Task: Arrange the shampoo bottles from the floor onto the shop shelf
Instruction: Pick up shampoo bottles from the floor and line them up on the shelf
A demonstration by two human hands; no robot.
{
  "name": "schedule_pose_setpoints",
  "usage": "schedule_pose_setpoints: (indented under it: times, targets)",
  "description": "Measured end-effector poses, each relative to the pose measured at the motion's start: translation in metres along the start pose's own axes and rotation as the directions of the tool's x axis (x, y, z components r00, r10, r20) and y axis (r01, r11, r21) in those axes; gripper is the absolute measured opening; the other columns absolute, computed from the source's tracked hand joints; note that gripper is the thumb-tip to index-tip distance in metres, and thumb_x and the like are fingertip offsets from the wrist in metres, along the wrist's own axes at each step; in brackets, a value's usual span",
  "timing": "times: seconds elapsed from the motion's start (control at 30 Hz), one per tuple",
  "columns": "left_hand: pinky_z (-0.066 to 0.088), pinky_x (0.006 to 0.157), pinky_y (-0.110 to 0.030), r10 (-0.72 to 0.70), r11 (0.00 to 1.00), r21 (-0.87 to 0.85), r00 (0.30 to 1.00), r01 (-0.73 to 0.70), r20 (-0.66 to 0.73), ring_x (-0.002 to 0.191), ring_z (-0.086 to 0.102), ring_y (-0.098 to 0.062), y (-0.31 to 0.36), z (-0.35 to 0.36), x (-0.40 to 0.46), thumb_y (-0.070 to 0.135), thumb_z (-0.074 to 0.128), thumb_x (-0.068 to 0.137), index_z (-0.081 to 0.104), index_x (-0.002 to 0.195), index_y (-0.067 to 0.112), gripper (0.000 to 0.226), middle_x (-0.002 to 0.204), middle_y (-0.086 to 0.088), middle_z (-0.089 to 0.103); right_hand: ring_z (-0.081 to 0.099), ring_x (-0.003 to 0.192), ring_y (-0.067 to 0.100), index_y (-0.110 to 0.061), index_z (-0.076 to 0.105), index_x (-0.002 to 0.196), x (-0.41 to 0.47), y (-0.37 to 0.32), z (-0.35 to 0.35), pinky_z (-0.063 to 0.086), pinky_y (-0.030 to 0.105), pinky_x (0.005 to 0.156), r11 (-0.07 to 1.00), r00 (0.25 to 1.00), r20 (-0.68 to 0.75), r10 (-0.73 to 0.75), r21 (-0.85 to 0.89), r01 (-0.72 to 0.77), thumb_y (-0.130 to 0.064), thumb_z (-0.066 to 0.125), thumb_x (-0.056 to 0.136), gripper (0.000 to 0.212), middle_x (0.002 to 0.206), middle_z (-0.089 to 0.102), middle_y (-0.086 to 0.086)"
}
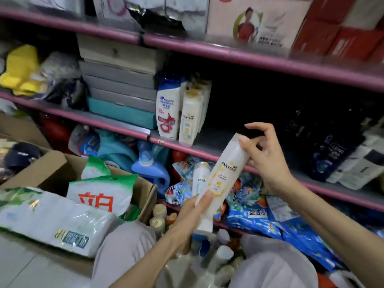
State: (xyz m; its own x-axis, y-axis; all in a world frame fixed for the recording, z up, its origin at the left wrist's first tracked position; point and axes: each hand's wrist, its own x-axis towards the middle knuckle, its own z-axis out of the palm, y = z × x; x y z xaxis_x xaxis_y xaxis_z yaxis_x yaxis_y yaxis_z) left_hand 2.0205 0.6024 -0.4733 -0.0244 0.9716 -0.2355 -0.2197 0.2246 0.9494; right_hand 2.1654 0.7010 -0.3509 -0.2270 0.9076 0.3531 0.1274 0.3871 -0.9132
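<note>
Head view: white Pantene bottle (pixel 223 177) held tilted, cap end down, in front of the pink-edged shelf (pixel 209 153).

Left hand (pixel 188 213) grasps the bottle's lower part, thumb across its front; right hand (pixel 265 156) touches the upper end with thumb and fingertips, other fingers loosely curled above. On the shelf, well left of the held bottle, a Head & Shoulders bottle (pixel 168 110) stands upright just beside a row of Pantene bottles (pixel 190 117). More bottles (pixel 220 252) sit on the floor between the person's knees. Cardboard box (pixel 62 169) with detergent bags lower left.

There is one view, from the person's head. It looks forward and down, close to the pink shelf (pixel 207 151) and the floor.
</note>
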Motion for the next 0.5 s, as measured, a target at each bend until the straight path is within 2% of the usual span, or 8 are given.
schedule_pose_setpoints:
  times: [0.1, 0.2, 0.27, 0.33, 0.43, 0.5]
  targets:
    - [0.053, 0.063, -0.024, 0.053, 0.998, -0.023, 0.998, -0.052, 0.033, 0.075, 0.067, -0.011, 0.014, 0.008, -0.001, 0.072, 0.07, 0.061, 0.074, 0.094, 0.031, 0.053, 0.086, 0.0, 0.073, 0.058, 0.083, 0.023, -0.037, 0.061, 0.094, 0.013, -0.015, 0.001, 0.054, 0.055, 0.073, 0.999, 0.999, -0.027, -0.047, 0.019, 0.047, -0.027, 0.06, 0.093, 0.01, 0.08, 0.061, -0.011]
    - [0.053, 0.064, -0.021, 0.102, 0.993, -0.054, 0.994, -0.101, 0.03, 0.076, 0.069, -0.013, 0.025, 0.015, 0.002, 0.066, 0.074, 0.064, 0.075, 0.094, 0.033, 0.045, 0.091, -0.003, 0.074, 0.064, 0.083, 0.016, -0.035, 0.062, 0.097, 0.017, -0.023, 0.003, 0.058, 0.041, 0.067, 0.995, 0.996, -0.012, -0.086, 0.046, 0.087, -0.029, 0.061, 0.092, 0.008, 0.085, 0.064, -0.017]
    - [0.052, 0.059, -0.018, 0.109, 0.991, -0.08, 0.994, -0.11, -0.017, 0.072, 0.07, -0.012, 0.03, 0.018, 0.005, 0.063, 0.073, 0.06, 0.076, 0.089, 0.032, 0.043, 0.087, -0.003, 0.075, 0.068, 0.078, 0.008, -0.038, 0.059, 0.106, 0.016, -0.025, 0.005, 0.056, 0.027, 0.062, 0.996, 0.996, 0.034, -0.082, 0.049, 0.08, -0.026, 0.068, 0.087, 0.024, 0.093, 0.063, -0.02]
    - [0.051, 0.055, -0.017, 0.107, 0.989, -0.091, 0.992, -0.113, -0.064, 0.07, 0.071, -0.012, 0.034, 0.021, 0.007, 0.062, 0.072, 0.055, 0.077, 0.084, 0.028, 0.045, 0.084, -0.002, 0.075, 0.068, 0.08, 0.004, -0.042, 0.054, 0.113, 0.015, -0.025, 0.007, 0.057, 0.024, 0.063, 0.998, 0.997, 0.056, -0.056, 0.007, 0.055, -0.023, 0.072, 0.083, 0.04, 0.1, 0.062, -0.015]
    - [0.048, 0.05, -0.014, 0.116, 0.987, -0.101, 0.988, -0.126, -0.104, 0.065, 0.07, -0.006, 0.04, 0.024, 0.006, 0.058, 0.071, 0.054, 0.077, 0.077, 0.026, 0.04, 0.08, 0.002, 0.075, 0.066, 0.083, -0.001, -0.043, 0.052, 0.114, 0.016, -0.026, 0.008, 0.057, 0.023, 0.064, 0.998, 0.997, 0.026, -0.067, -0.011, 0.067, -0.02, 0.072, 0.083, 0.044, 0.105, 0.06, -0.009]
    - [0.048, 0.051, -0.013, 0.128, 0.985, -0.103, 0.987, -0.137, -0.096, 0.067, 0.07, -0.005, 0.042, 0.025, 0.005, 0.056, 0.07, 0.058, 0.075, 0.083, 0.023, 0.041, 0.081, 0.003, 0.076, 0.066, 0.082, 0.0, -0.042, 0.054, 0.112, 0.016, -0.029, 0.007, 0.056, 0.021, 0.062, 0.997, 0.997, 0.01, -0.071, 0.015, 0.071, -0.018, 0.072, 0.083, 0.042, 0.104, 0.061, -0.008]
